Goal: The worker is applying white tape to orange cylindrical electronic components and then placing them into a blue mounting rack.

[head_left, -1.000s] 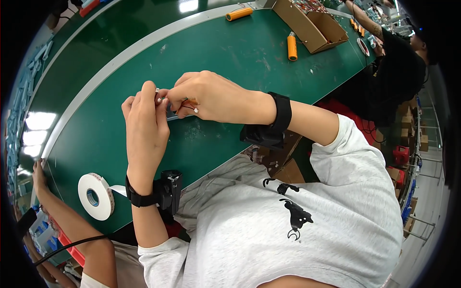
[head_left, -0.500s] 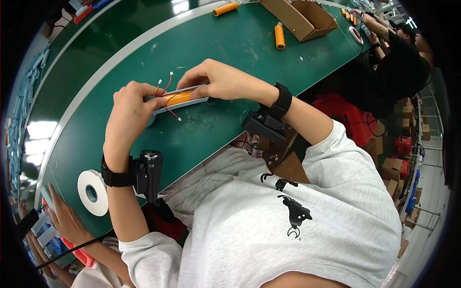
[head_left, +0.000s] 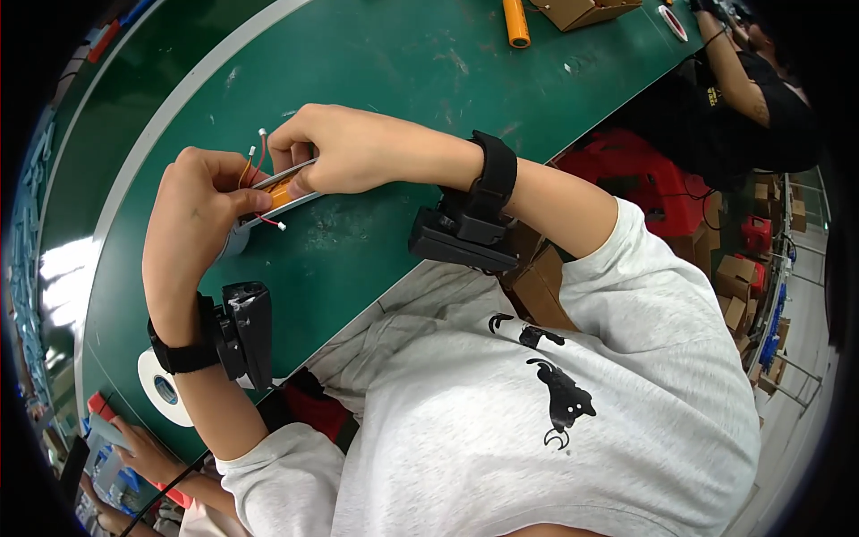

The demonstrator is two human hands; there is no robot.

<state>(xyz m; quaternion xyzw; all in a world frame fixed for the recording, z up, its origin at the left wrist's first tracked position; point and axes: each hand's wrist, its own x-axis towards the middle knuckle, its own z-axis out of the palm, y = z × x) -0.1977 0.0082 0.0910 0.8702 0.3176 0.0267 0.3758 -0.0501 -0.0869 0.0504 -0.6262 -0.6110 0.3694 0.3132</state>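
An orange battery pack (head_left: 279,194) lies in a narrow light-grey channel-shaped housing (head_left: 293,205) above the green workbench. Thin red and yellow wires with small white connectors (head_left: 262,133) stick out at its left end, on both sides. My left hand (head_left: 190,224) is closed around that end, thumb on the pack. At the other end my right hand (head_left: 344,150) pinches the pack and housing, thumb on top and fingers over the far wall. A bluish-grey rounded piece (head_left: 234,242) shows below my left hand, mostly hidden; I cannot tell what it is.
A white tape roll (head_left: 164,390) lies beside my left forearm. Another orange battery (head_left: 516,25) and a cardboard box (head_left: 586,11) are at the far side. A co-worker's hand (head_left: 148,455) is at lower left, another person (head_left: 756,112) at right, near a red chair (head_left: 640,183).
Both hands have shifted left in the picture with the battery pack and housing, which now slant more steeply. My right hand sits nearer to my left. The whole view has shifted too.
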